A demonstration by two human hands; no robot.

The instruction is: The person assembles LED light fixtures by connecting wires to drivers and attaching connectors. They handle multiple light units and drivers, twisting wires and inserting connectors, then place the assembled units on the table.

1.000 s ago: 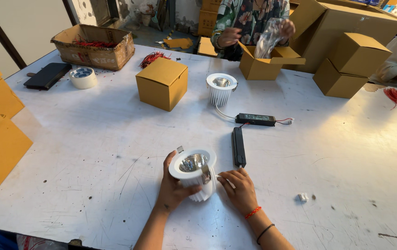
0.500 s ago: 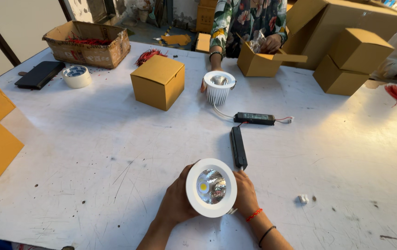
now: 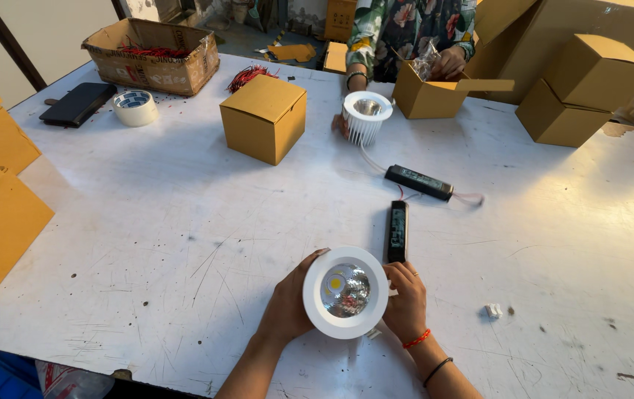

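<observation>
Both hands [image 3: 287, 307] [image 3: 405, 299] hold downlight [image 3: 345, 292] (facing up)

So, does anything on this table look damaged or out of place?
Nothing serious. The brown carton at the far left corner is worn and dented, and a small white piece lies loose right of the hands. The downlight looks intact.

A round white lamp [image 3: 345, 292] sat low in the middle of the frame, just above the table. It had a wide, flat white ring around a shiny silver bowl, and a small yellow dot glowed inside the bowl. Its open face was tipped up toward the camera. It was held from both sides, left and right.
</observation>
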